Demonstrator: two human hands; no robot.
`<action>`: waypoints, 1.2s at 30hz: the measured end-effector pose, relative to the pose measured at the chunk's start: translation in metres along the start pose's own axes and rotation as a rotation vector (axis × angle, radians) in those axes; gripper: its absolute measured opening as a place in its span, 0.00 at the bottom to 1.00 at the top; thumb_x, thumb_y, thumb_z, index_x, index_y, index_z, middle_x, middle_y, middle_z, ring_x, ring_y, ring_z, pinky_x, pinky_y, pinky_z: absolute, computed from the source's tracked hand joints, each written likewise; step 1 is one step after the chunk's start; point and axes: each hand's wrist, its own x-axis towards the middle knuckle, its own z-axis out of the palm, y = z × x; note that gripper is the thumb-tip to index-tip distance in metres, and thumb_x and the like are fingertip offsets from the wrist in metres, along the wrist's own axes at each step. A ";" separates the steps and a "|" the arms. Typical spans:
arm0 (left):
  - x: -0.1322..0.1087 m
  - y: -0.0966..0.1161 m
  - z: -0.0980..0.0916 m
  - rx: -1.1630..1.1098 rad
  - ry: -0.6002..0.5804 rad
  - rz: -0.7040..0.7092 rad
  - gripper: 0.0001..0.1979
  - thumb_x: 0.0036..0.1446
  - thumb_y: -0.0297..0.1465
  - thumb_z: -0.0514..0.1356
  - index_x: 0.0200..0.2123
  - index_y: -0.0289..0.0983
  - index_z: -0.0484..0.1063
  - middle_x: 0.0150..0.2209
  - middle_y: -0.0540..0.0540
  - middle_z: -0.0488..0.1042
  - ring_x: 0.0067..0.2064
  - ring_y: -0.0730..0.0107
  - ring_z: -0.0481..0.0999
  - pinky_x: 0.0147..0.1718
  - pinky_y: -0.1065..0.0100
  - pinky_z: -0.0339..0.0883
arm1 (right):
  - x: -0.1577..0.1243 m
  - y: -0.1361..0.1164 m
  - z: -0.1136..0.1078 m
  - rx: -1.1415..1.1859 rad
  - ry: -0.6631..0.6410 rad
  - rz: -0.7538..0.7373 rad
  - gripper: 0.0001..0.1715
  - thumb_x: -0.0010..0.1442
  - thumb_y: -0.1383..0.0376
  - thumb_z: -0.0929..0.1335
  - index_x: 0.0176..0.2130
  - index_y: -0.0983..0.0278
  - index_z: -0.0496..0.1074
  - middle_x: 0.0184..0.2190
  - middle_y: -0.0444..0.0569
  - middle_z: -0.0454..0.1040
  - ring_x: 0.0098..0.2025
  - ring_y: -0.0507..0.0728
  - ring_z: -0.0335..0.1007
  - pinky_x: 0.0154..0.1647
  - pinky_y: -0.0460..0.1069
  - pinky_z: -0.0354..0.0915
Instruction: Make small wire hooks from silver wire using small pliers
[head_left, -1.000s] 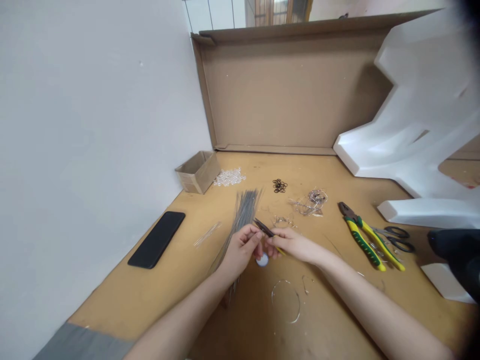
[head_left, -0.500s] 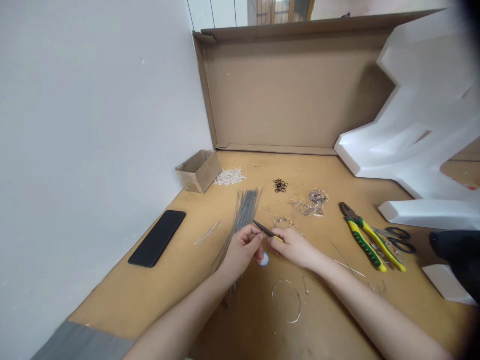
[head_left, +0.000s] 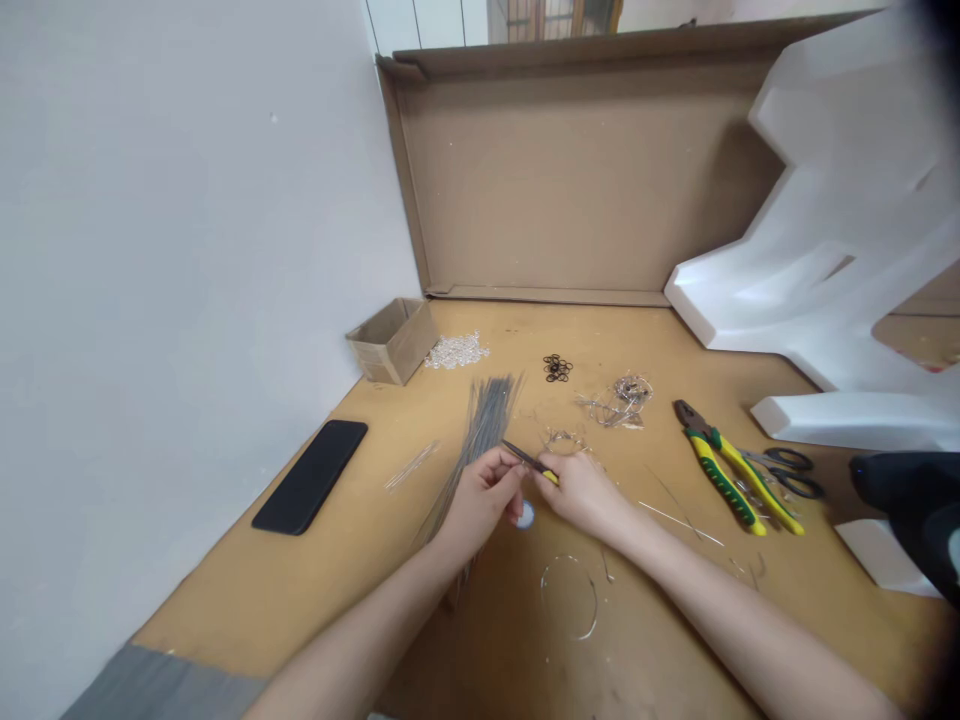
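My right hand [head_left: 576, 484] is closed around dark-tipped pliers [head_left: 531, 460] with a yellow handle, their jaws pointing up and left. Close beside it, my left hand [head_left: 491, 492] has its fingers pinched together near the jaws; what they hold is too small to make out. A bundle of thin grey wires [head_left: 489, 412] lies behind and under my left hand. Just below the fingers is a small round white-and-blue item [head_left: 525, 515], partly covered. A wire ring [head_left: 570, 598] rests on the table nearer to me.
Around lie a black phone [head_left: 311, 477], a small cardboard box [head_left: 393, 342], clear beads [head_left: 457, 350], black rings [head_left: 557, 368], tangled wire [head_left: 628, 398], large yellow-green pliers [head_left: 739, 475] and scissors [head_left: 791, 470]. White foam [head_left: 847, 250] stands at right before a cardboard panel [head_left: 555, 190].
The right hand has turned slightly, with its wrist a little higher, and the pliers' yellow handle shows more. The whole view has shifted slightly.
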 end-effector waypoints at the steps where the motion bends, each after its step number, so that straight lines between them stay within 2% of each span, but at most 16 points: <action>1: 0.001 0.000 0.000 0.005 0.005 0.000 0.11 0.50 0.37 0.58 0.28 0.36 0.63 0.13 0.57 0.64 0.14 0.80 0.62 0.17 0.76 0.59 | 0.000 0.000 0.000 0.005 0.000 -0.001 0.14 0.58 0.61 0.60 0.28 0.62 0.70 0.22 0.48 0.72 0.25 0.54 0.66 0.24 0.45 0.49; 6: 0.004 -0.001 -0.002 0.122 0.093 0.075 0.11 0.48 0.36 0.60 0.27 0.35 0.64 0.18 0.54 0.66 0.20 0.78 0.66 0.21 0.75 0.60 | 0.001 0.001 -0.004 0.044 -0.007 -0.005 0.16 0.59 0.59 0.60 0.29 0.62 0.71 0.23 0.48 0.72 0.24 0.53 0.65 0.24 0.45 0.51; 13: 0.004 -0.004 -0.007 0.322 0.162 0.174 0.08 0.49 0.34 0.58 0.24 0.35 0.68 0.21 0.53 0.66 0.23 0.77 0.64 0.23 0.75 0.57 | -0.001 0.002 -0.004 0.044 -0.005 0.009 0.15 0.58 0.57 0.60 0.28 0.62 0.69 0.23 0.47 0.71 0.26 0.54 0.65 0.25 0.46 0.51; 15: 0.004 -0.004 -0.008 0.346 0.159 0.204 0.08 0.50 0.34 0.57 0.25 0.35 0.69 0.21 0.53 0.67 0.23 0.77 0.63 0.23 0.75 0.56 | 0.000 0.005 -0.003 0.150 -0.041 -0.005 0.17 0.58 0.56 0.60 0.27 0.63 0.68 0.22 0.46 0.70 0.25 0.53 0.65 0.25 0.45 0.53; 20: 0.003 -0.003 -0.009 0.353 0.112 0.201 0.09 0.52 0.35 0.56 0.26 0.35 0.69 0.20 0.53 0.67 0.22 0.76 0.64 0.23 0.75 0.56 | 0.004 0.010 0.001 0.580 -0.251 -0.005 0.18 0.58 0.54 0.60 0.29 0.65 0.67 0.22 0.44 0.70 0.24 0.50 0.65 0.26 0.44 0.59; 25: 0.003 0.000 -0.008 0.206 0.049 0.146 0.09 0.52 0.35 0.57 0.26 0.35 0.68 0.19 0.53 0.67 0.22 0.77 0.65 0.22 0.75 0.57 | 0.005 0.010 -0.004 0.856 -0.374 0.003 0.19 0.57 0.53 0.62 0.28 0.66 0.66 0.22 0.44 0.68 0.24 0.49 0.65 0.28 0.45 0.62; 30: 0.005 0.002 -0.008 0.093 0.011 0.091 0.11 0.49 0.37 0.60 0.25 0.34 0.67 0.19 0.53 0.67 0.21 0.78 0.64 0.21 0.75 0.58 | 0.006 0.009 -0.007 0.880 -0.406 -0.012 0.20 0.56 0.52 0.62 0.28 0.66 0.66 0.21 0.44 0.68 0.23 0.49 0.65 0.26 0.45 0.62; 36: 0.005 0.001 -0.009 0.108 0.044 0.076 0.11 0.48 0.37 0.59 0.24 0.35 0.66 0.18 0.54 0.64 0.20 0.79 0.63 0.21 0.75 0.58 | 0.004 0.009 0.000 0.749 -0.293 -0.007 0.16 0.57 0.55 0.61 0.26 0.65 0.65 0.21 0.43 0.68 0.22 0.49 0.65 0.27 0.45 0.63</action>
